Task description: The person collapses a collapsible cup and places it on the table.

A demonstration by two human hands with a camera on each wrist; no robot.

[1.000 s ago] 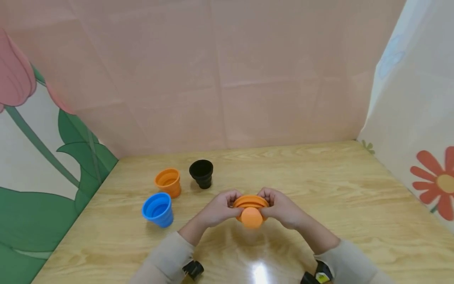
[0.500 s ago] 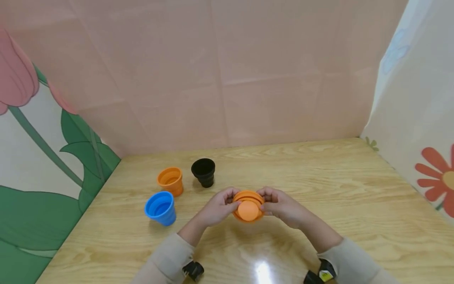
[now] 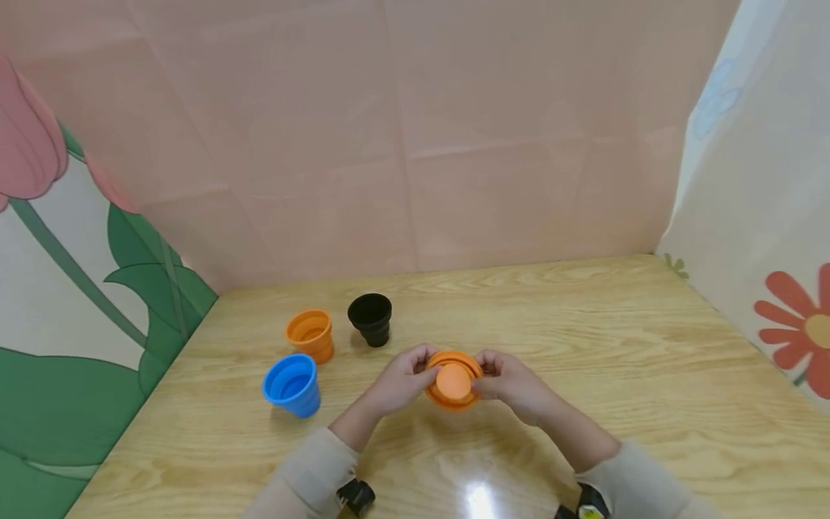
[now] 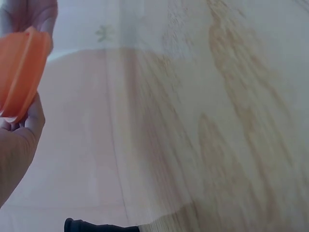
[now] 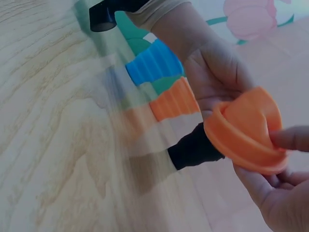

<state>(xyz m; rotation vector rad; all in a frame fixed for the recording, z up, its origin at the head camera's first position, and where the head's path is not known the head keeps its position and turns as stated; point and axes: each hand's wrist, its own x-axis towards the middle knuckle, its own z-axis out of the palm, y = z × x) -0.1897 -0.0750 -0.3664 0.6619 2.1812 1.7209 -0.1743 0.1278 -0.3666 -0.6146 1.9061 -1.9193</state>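
Over the middle of the table, both hands hold an orange collapsible cup [image 3: 453, 383] by opposite sides. Its round base points towards the head camera, framed by the wider rings. The left hand [image 3: 403, 380] grips the left side with its thumb on the front and its fingers behind. On the other side, the right hand [image 3: 515, 386] pinches the cup the same way, thumb close to the base. In the right wrist view, the base part of the cup [image 5: 251, 116] bulges unevenly from the rim. Fingertips behind the cup are partly hidden in the head view.
To the left stand a blue cup [image 3: 292, 386], a second orange cup [image 3: 310, 336] and a black cup [image 3: 370, 319], all upright and expanded. The wooden table [image 3: 583, 317] ends at a pink backdrop [image 3: 415, 144]. Printed side sheets flank it.
The base of the held cup has shifted from hanging below the rim to lying within its outline. The hands stay around it with small shifts. The standing cups keep their places.
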